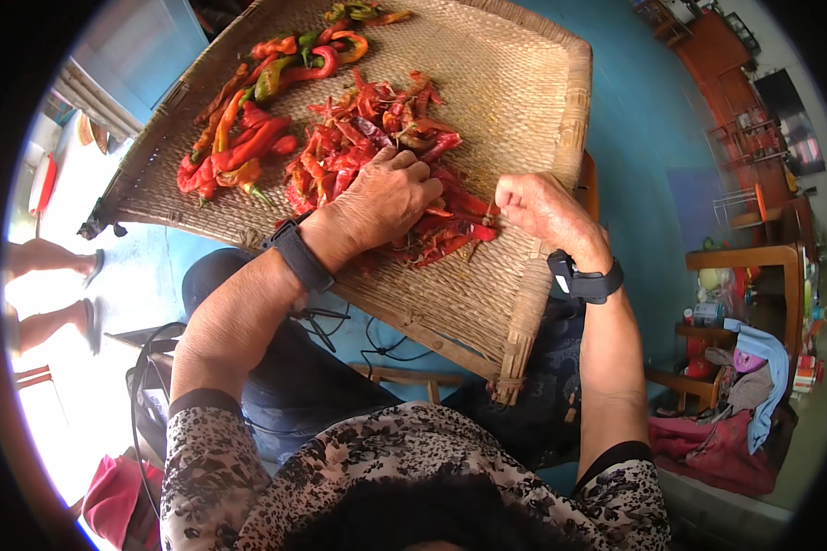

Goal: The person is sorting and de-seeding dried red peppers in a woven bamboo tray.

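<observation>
A broad woven tray (574, 92) holds a heap of red, wrinkled chilies (345, 129) in its middle and longer red, orange and green peppers (257, 138) along its left side. My left hand (381, 193) rests on the heap with curled fingers; what lies under them is hidden. My right hand (538, 207) is closed in a pinch near the tray's right side, at the stem end of a red chili (473, 230).
My legs (285, 367) are under the tray. Another person's legs (50, 262) show at the far left. Black cables (381, 344) hang below the tray. A wooden shelf (744, 257) with cloths and small items stands right; a pink cloth (110, 496) lies lower left.
</observation>
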Demonstrator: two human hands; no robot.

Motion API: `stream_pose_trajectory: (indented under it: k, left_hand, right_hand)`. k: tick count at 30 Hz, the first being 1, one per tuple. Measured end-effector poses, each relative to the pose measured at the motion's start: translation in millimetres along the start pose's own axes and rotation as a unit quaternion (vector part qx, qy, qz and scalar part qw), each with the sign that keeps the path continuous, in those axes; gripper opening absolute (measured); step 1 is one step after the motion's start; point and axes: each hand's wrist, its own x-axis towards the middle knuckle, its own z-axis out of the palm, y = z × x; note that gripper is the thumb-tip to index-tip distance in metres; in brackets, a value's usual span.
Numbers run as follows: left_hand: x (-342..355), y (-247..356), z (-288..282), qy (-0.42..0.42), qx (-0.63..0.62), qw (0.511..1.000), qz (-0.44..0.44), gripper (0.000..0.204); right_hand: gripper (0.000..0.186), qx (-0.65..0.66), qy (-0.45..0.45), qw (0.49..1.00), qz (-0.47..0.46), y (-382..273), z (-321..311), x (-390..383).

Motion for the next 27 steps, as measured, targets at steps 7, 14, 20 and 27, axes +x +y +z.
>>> stream_pose_trajectory:
  k: [7,14,20,27]
  left_hand:
    - [5.8,4.4,7.4,0.000,0.001,1.000,0.012,0.009]
    - [3.1,4.0,-0.2,0.023,-0.026,0.999,0.034,0.009]
    - [2.7,2.5,-2.3,0.022,-0.014,0.999,0.026,0.008]
    - [5.5,5.4,5.7,0.013,-0.023,0.999,0.032,0.008]
  right_hand:
    - [0.020,-0.071,-0.030,0.996,-0.032,-4.7,29.2,16.9]
    - [0.015,-0.149,-0.007,0.989,-0.020,-0.7,23.4,23.6]
    - [0.018,0.063,0.103,0.993,0.002,5.7,-5.6,8.4]
    - [0.027,0.103,0.319,0.940,0.054,33.4,-33.4,-18.5]
